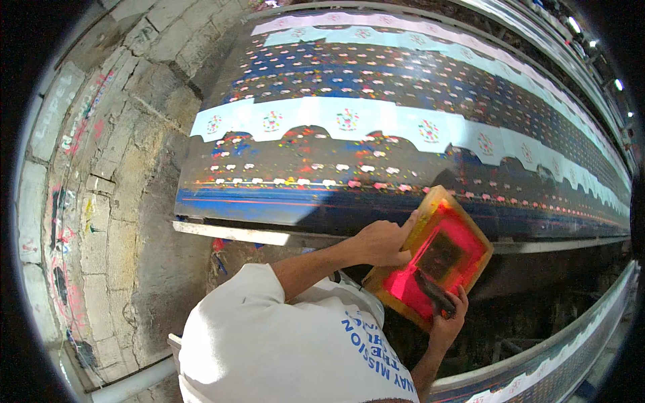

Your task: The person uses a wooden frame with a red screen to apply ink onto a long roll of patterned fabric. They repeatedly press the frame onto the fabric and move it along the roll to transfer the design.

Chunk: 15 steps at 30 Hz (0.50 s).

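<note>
A screen-printing frame (478, 270) with yellowed edges is held tilted in front of my body, over the near side of the long table. Bright pink ink spreads around the dark rectangular middle of its mesh. My left hand (384, 243) is closed on the frame's left edge. At the lower right of the frame, my right hand (450, 321) grips a dark squeegee (432, 293), which lies across the pink ink. Whether the right hand also bears on the frame's edge, I cannot tell.
The long dark table (248, 205), speckled with ink, carries a row of pale blue fabric pieces (383, 114) printed with multicoloured round emblems. More pale pieces (336, 33) lie along its far side. A worn block wall (101, 269) stands left; another table (537, 376) is at lower right.
</note>
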{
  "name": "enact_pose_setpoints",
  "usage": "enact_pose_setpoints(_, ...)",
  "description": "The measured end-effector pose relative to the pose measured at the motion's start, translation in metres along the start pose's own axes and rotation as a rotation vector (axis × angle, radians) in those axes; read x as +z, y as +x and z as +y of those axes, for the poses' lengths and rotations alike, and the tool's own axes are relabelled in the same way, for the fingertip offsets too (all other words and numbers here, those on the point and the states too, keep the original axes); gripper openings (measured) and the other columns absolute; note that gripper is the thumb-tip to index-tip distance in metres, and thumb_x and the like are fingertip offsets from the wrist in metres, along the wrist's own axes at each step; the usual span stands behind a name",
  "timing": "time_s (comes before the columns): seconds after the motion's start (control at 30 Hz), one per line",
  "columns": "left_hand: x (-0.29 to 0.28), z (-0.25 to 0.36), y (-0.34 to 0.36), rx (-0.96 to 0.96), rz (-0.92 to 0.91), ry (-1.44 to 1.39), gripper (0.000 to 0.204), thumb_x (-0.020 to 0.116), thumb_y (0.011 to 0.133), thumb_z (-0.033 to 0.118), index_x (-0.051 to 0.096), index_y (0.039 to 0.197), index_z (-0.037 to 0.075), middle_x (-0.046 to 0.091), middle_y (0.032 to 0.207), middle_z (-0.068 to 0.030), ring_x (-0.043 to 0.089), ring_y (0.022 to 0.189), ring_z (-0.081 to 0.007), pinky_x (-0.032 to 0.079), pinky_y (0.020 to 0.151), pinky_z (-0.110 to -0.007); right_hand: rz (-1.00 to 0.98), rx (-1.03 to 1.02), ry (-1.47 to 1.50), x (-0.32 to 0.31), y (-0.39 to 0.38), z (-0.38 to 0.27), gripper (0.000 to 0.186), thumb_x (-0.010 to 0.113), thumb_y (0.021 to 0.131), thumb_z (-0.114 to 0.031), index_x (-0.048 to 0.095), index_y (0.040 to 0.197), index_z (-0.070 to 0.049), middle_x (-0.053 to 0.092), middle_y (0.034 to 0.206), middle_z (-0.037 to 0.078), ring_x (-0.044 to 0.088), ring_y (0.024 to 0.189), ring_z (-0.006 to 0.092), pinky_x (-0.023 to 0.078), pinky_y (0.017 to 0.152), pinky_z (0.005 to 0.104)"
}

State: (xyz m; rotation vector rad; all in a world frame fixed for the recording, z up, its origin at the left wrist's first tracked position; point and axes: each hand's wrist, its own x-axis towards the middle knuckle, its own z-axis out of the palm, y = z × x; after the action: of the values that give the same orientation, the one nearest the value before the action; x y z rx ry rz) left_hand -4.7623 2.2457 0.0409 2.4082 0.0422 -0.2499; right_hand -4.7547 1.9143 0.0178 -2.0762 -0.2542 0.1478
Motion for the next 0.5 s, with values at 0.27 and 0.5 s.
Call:
enact_pose_setpoints(0.27,-0.098,-0.102,-0.112,-0.182,0.100,-0.048,0.111,0.072,0.096,0.042,0.012,0.172,-0.012,0.072,0.074,-0.0289,0.075,0.074,-0.0505,0.063,0.075,-0.059,-0.142,-0.095,0.016,0.135,-0.003,-0.085,0.048,0.086,0.075,0.004,0.079,0.121,-0.009,0.059,0.161,0.016,0.053,0.154,0.0391,0.043,0.128,0.0505)
enact_pose_setpoints(0.5,-0.134,-0.189,-0.201,-0.292,0.197,-0.044,0.111,0.074,0.096,0.041,0.012,0.175,-0.008,0.073,0.079,-0.0290,0.074,0.075,-0.0496,0.063,0.077,-0.057,-0.257,-0.129,0.009,0.234,-0.028,-0.148,0.048,0.090,0.075,0.002,0.080,0.121,-0.009,0.059,0.160,0.016,0.053,0.154,0.0381,0.047,0.125,0.0506)
